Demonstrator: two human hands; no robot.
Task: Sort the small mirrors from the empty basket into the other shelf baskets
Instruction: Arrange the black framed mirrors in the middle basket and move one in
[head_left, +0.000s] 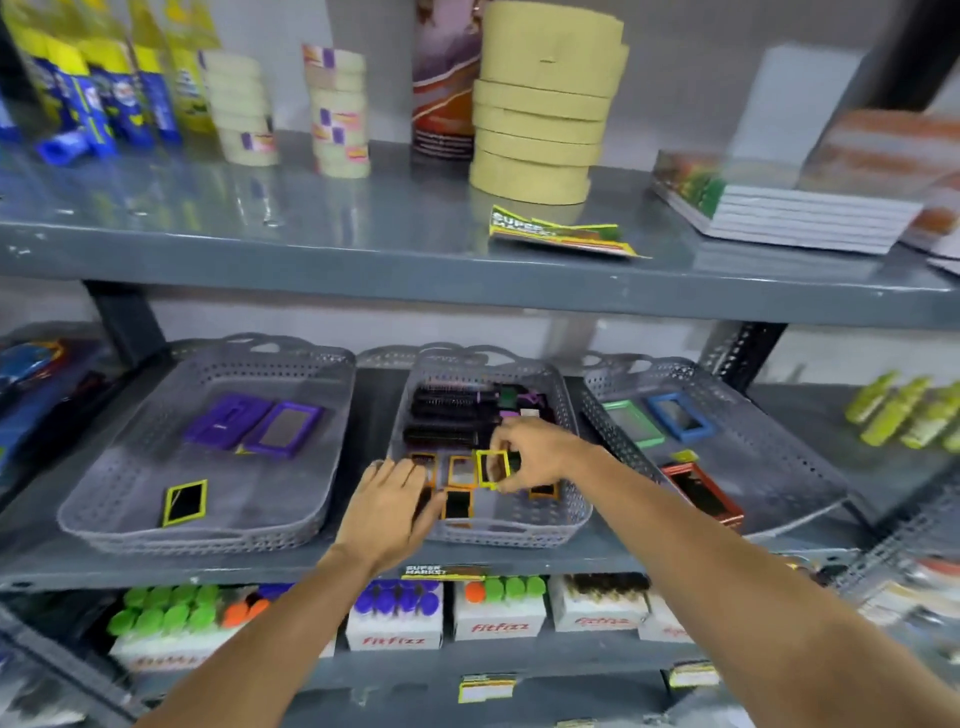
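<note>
Three grey perforated baskets stand on the middle shelf. In the middle basket lie several small orange-framed mirrors and black hair rollers. My right hand pinches a yellow-framed mirror upright above that basket. My left hand rests palm down on the basket's front left corner, fingers over an orange mirror; whether it grips it is hidden. The left basket holds two purple mirrors and a yellow one. The right basket holds green, blue and red mirrors.
The shelf above carries tape rolls, glue bottles and notebooks. Boxes marked FitFizz fill the shelf below. Yellow-green bottles stand right of the baskets. A shelf upright rises behind the left basket.
</note>
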